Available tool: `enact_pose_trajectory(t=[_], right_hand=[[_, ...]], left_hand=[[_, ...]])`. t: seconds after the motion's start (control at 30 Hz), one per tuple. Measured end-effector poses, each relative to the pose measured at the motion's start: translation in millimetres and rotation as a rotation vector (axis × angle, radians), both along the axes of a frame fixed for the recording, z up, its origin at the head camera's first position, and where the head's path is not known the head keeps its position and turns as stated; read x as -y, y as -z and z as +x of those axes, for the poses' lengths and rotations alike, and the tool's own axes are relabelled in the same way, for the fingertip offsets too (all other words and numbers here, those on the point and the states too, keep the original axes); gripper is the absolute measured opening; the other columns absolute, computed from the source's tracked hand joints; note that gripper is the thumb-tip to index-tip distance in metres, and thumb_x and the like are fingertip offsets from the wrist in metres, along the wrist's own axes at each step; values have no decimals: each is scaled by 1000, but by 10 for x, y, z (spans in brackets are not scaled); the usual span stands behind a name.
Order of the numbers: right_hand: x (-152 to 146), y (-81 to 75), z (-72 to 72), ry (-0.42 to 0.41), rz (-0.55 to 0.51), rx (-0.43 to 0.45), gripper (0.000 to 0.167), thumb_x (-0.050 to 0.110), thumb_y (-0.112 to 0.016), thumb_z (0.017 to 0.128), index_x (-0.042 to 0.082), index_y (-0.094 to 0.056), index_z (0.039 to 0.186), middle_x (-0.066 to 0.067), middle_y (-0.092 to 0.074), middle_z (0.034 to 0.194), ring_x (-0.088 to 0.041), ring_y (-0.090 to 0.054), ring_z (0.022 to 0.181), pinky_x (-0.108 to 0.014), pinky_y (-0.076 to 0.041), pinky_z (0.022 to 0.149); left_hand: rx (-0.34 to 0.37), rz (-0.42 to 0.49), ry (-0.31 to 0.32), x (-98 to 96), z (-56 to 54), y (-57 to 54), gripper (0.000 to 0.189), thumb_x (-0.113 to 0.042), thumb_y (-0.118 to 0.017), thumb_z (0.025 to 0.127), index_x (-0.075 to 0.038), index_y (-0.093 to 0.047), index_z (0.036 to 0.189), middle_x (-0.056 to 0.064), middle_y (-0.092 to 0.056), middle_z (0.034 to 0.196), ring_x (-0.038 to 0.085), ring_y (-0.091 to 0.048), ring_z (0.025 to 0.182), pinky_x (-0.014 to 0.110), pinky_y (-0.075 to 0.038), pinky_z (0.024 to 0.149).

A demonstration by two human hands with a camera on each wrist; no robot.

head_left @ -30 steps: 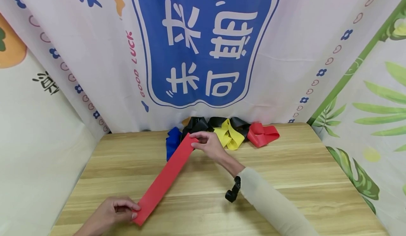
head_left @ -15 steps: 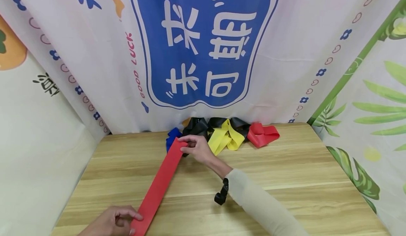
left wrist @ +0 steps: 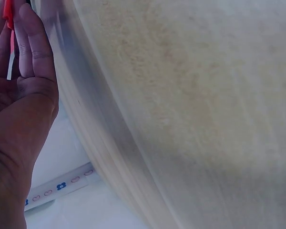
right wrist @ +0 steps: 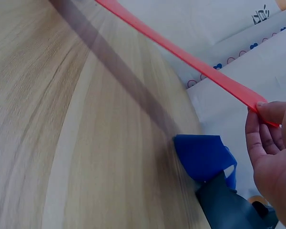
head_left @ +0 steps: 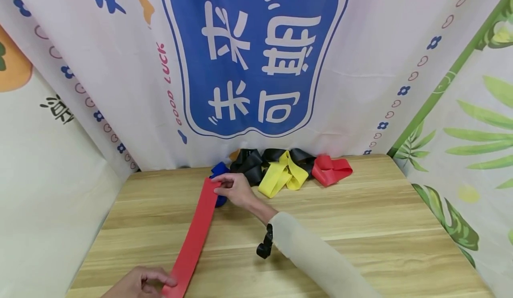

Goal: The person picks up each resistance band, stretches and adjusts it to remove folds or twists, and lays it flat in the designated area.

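Note:
A long flat red ribbon [head_left: 195, 235] is stretched slantwise above the table, from the front left toward the back. My right hand [head_left: 235, 190] pinches its far end between thumb and fingers, also seen in the right wrist view, where the ribbon [right wrist: 195, 62] hangs clear of the wood and casts a shadow. At the near end, my left hand [head_left: 138, 282] pinches the ribbon by the bottom edge of the head view. Only a scrap of red ribbon [left wrist: 8, 12] shows at the fingertips in the left wrist view. A blue ribbon [head_left: 219, 169] lies just behind the right hand.
Along the back edge of the wooden table [head_left: 340, 226] lie loosely folded ribbons: black [head_left: 250, 169], yellow [head_left: 280, 175] and another red one [head_left: 331, 171]. A printed curtain [head_left: 360, 88] hangs right behind them. A black strap [head_left: 264, 244] dangles from the right wrist.
The right hand has moved left and slightly toward me with its ribbon end, uncovering the black and yellow ribbons. The left hand has come a little nearer. The ribbon stands steeper in view.

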State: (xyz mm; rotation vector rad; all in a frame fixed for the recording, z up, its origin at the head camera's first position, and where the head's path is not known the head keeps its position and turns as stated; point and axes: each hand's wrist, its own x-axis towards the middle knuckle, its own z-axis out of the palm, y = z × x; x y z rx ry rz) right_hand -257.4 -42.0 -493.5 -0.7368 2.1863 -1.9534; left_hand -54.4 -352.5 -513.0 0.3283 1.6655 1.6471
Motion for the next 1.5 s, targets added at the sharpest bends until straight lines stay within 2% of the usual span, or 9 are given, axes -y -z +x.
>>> enact_pose_trajectory(t=[0.33, 0.53, 0.6, 0.7, 0.83, 0.93, 1.0, 1.17, 1.5], right_hand=[[190, -6, 24, 6, 28, 49, 31, 0, -82, 91, 9, -79, 121, -3, -77, 114, -7, -71, 83, -25, -62, 74], [305, 2, 70, -17, 4, 101, 38, -3, -81, 90, 12, -78, 125, -5, -77, 110, -8, -74, 81, -47, -65, 78], [340, 12, 86, -19, 5, 113, 40, -3, -81, 90, 14, -77, 126, -7, -77, 106, -7, -73, 80, -49, -64, 77], [390, 35, 107, -24, 7, 134, 43, -4, -81, 90, 17, -77, 128, -7, -76, 104, -7, -72, 80, -37, -63, 70], [447, 63, 133, -21, 9, 148, 46, -5, -80, 90, 21, -77, 127, 2, -74, 114, -6, -72, 86, -23, -51, 61], [493, 90, 150, -20, 18, 144, 46, -6, -80, 89, 21, -77, 127, 8, -71, 122, -6, -72, 90, -20, -52, 62], [534, 112, 159, -23, 21, 145, 46, -6, -80, 90, 20, -77, 127, 9, -71, 123, -5, -72, 91, -21, -54, 64], [629, 180, 173, -25, 21, 166, 44, -7, -78, 90, 18, -77, 126, 9, -72, 118, -3, -71, 87, -22, -59, 68], [688, 258, 180, 18, 117, 126, 45, -5, -79, 91, 20, -77, 127, 7, -72, 122, -2, -68, 92, -20, -58, 75]], left_hand=[[-52, 51, 40, 47, -5, 56, 35, 7, -61, 97, 0, -74, 129, -1, -75, 123, 3, -66, 78, 21, -56, 74], [-100, 115, 83, 49, -23, 74, 38, 13, -61, 97, -1, -74, 130, -7, -74, 126, -4, -56, 70, 16, -51, 69], [-114, 145, 102, 59, -24, 97, 39, 14, -61, 97, 0, -73, 130, -6, -74, 127, -1, -65, 78, 17, -54, 74], [-140, 171, 126, 74, -24, 141, 39, 15, -61, 97, 1, -73, 131, -5, -74, 127, 7, -73, 97, 22, -57, 84], [-280, 171, 157, 78, -27, 211, 41, 21, -56, 95, 3, -73, 129, -1, -75, 125, 9, -69, 115, 24, -57, 93], [-414, 132, 167, 86, -23, 252, 44, 24, -53, 93, 3, -74, 126, 0, -77, 121, 7, -68, 115, 22, -55, 92], [-444, 90, 158, 94, -11, 255, 44, 23, -53, 94, 1, -76, 124, 0, -78, 118, 6, -68, 111, 21, -55, 90], [-394, 13, 128, 111, 27, 237, 37, 17, -55, 97, -2, -79, 119, -2, -79, 111, 5, -70, 104, 21, -55, 85], [-379, 18, 128, 119, 14, 250, 37, 17, -55, 97, -2, -79, 119, -3, -79, 111, 4, -69, 104, 21, -55, 86]])
